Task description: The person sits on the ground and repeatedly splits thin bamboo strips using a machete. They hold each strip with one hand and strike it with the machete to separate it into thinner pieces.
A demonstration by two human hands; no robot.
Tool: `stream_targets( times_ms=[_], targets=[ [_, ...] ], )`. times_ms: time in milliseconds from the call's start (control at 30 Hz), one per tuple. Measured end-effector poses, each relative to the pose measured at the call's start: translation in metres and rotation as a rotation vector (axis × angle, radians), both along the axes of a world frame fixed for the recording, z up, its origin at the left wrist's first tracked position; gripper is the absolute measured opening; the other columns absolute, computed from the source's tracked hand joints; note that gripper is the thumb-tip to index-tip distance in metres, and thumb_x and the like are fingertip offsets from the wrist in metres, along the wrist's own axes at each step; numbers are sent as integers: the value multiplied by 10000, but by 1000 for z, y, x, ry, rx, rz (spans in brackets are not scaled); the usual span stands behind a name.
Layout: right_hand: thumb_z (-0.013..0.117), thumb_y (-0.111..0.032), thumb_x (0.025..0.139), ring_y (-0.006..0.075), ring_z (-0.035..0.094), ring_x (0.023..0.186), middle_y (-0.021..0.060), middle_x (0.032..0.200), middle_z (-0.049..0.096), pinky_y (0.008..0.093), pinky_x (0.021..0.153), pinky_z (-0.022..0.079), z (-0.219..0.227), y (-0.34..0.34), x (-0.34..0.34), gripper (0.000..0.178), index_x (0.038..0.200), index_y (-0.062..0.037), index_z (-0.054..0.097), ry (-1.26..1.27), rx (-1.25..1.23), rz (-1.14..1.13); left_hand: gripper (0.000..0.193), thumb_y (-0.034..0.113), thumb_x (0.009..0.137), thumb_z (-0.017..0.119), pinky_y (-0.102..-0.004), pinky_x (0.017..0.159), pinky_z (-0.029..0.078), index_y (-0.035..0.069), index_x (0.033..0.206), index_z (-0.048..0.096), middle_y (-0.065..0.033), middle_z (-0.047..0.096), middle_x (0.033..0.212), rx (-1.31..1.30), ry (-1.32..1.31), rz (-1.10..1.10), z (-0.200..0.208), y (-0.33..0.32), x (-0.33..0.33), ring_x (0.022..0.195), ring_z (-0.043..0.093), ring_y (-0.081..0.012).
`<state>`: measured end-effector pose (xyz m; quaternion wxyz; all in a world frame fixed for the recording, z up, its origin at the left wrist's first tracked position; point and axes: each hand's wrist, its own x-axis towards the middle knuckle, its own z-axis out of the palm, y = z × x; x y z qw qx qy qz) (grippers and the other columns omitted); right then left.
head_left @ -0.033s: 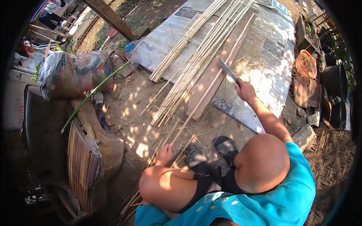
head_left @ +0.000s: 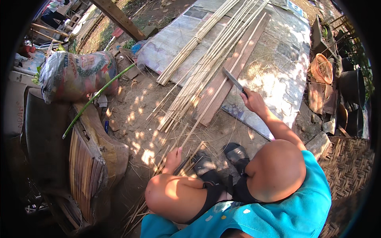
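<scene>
Left grip [head_left: 172, 160] pinches a pale, slender strip [head_left: 193, 129], its long axis running forward and rightward from those fingers over a flat brown board [head_left: 225, 90]. Right grip [head_left: 254, 100], farther ahead, wraps a knife [head_left: 233, 79]; its smooth blade slants across the strip, though I can't tell whether they touch. Forward of the left grip, thin, straw-coloured slats [head_left: 198, 85] fan loosely.

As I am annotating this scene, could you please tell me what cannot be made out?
In the head view:
Knife handle: mostly hidden by the right hand.
Held bamboo strip: near end hidden by the left hand.
Sack: contents hidden by its own material.
Distant person: too small for detail.
</scene>
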<state>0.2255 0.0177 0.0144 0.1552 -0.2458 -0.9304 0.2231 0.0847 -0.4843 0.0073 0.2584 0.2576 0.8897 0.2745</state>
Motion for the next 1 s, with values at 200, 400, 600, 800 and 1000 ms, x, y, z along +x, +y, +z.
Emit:
stream_targets(
  times_ms=[200,400,600,800,1000],
  targets=[
    [532,-451,1052,468,700,816,263,940,671,555,732,573,24,-127,14,432,1346,-136,559,-306,-128,519,316,330,1086,461,-607,667,495,47,995,569,-280,654,726,-60,193,-133,2,67,5,771,652,-524],
    [527,-348,1059,477,685,747,250,793,708,567,665,542,3,120,12,320,1066,-40,614,-157,123,-401,417,381,1102,396,-613,688,494,38,989,605,-307,652,762,-222,164,-157,14,7,4,785,642,-543],
    [520,-412,1061,478,682,788,262,915,685,558,747,556,15,-79,-2,380,1252,-90,585,-165,-116,266,470,402,1102,409,-604,738,479,12,991,646,-309,659,872,-11,-12,-77,17,65,-14,852,608,-553],
    [533,-429,1055,470,686,767,240,860,680,562,692,550,-5,-29,-3,377,1236,-99,563,-94,-16,100,446,397,1101,437,-539,756,501,24,1004,661,-256,694,898,-210,92,-84,-2,-65,27,860,642,-507],
    [550,-362,1054,477,681,767,248,806,684,571,671,533,-4,32,-6,316,1162,-67,574,-170,-23,-99,459,419,1100,414,-582,748,508,28,1025,642,-281,684,875,-181,-104,12,-1,-65,12,847,647,-524]
  ],
)
